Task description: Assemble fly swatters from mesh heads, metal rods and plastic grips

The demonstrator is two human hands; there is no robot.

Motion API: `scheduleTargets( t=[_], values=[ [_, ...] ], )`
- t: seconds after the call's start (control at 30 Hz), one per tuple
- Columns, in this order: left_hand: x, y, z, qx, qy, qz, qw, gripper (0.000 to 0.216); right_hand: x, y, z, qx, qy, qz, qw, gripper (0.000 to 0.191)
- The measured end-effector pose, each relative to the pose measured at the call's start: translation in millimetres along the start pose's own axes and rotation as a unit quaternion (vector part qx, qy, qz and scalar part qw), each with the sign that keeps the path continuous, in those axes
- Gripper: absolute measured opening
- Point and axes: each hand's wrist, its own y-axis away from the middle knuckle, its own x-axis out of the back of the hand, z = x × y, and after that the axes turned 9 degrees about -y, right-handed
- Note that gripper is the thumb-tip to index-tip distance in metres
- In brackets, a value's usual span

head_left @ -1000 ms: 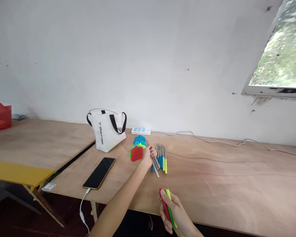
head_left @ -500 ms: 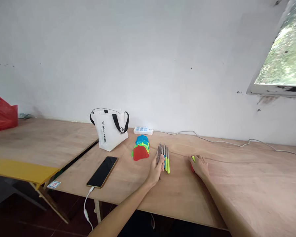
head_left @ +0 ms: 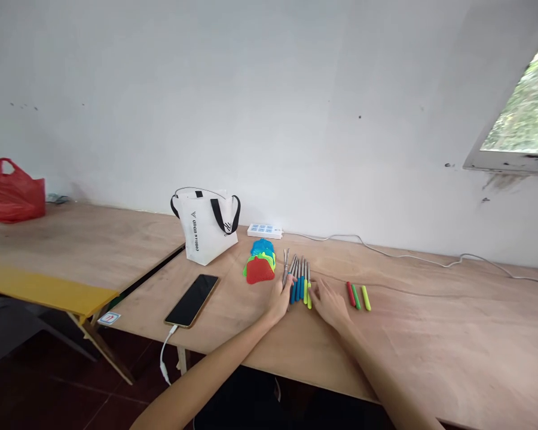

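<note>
Some slim silver metal rods [head_left: 286,272] are held in the curled, closed fingers of the left hand [head_left: 280,298], while the fingers of the right hand [head_left: 330,303] are loosely bent and parted, with nothing seen gripped, just beside a row of silver metal tools with blue and yellow-green handles [head_left: 302,288]. Farther right on the brown wooden worktop [head_left: 430,340], short red [head_left: 350,294], green [head_left: 356,297] and yellow-green sticks [head_left: 366,298] are laid. Leftward, flat red, yellow-green and blue textured pieces [head_left: 260,272] are overlapped, and a black smartphone [head_left: 192,300] is placed.
</note>
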Motion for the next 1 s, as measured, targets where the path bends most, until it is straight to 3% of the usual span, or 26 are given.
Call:
scheduleTargets(
  t=[0.1, 0.27, 0.63, 0.87, 1.0],
  values=[
    [3.4, -24.8, 1.6, 0.022, -0.037, 0.025, 0.999, 0.034, -14.0, -8.5, -20.2, -0.029, 0.015, -0.013, 0.999, 0.038],
    [-0.7, -52.5, -1.0, 0.101, -0.039, -0.006, 0.994, 0.04, -14.9, -21.5, -28.2, -0.08, 0.025, -0.03, 0.996, 0.039],
    [-14.3, -51.0, -12.6, 0.216, 0.057, -0.041, 0.974, 0.025, -5.3, -25.6, -20.3, -0.101, 0.03, -0.071, 0.992, 0.043],
    [-21.1, -66.8, -17.3, 0.211, 0.048, -0.084, 0.973, 0.019, -0.1, -29.4, -5.6, -0.107, 0.06, -0.096, 0.988, 0.049],
    [-13.1, -87.0, -11.1, 0.146, 0.03, -0.124, 0.981, 0.025, -0.8, -35.9, -1.9, -0.115, 0.072, -0.105, 0.985, 0.047]
  ],
)
